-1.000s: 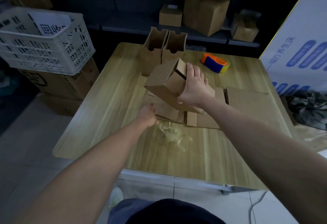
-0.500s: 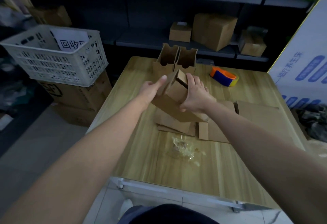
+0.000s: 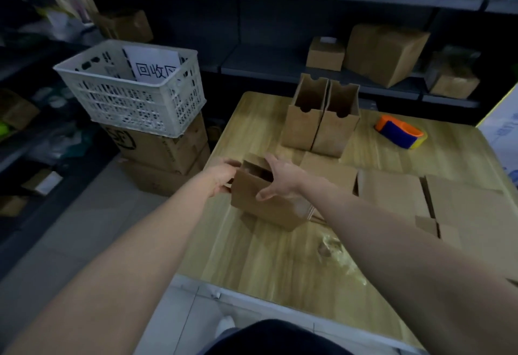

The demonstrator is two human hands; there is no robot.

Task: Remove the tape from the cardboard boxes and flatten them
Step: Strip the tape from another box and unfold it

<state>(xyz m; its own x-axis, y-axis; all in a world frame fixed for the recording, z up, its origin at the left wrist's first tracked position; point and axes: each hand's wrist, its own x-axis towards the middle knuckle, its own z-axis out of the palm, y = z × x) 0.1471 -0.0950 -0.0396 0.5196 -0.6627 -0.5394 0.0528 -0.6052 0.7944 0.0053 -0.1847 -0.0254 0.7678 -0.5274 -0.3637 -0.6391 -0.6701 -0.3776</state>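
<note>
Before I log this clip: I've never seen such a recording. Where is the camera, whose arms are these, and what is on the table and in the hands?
There is no machine here. One wide-angle camera sits on a person's head, looking forward and down, so the two bare arms are the wearer's own. The left hand grips the left side of a small open box; the right hand lies spread over its top, thumb on the front face. Below is a wooden table. At its far side stand two upright open boxes, with an orange and blue tape dispenser to their right. Flattened cardboard lies on the right, and crumpled clear tape nearer the front.
</note>
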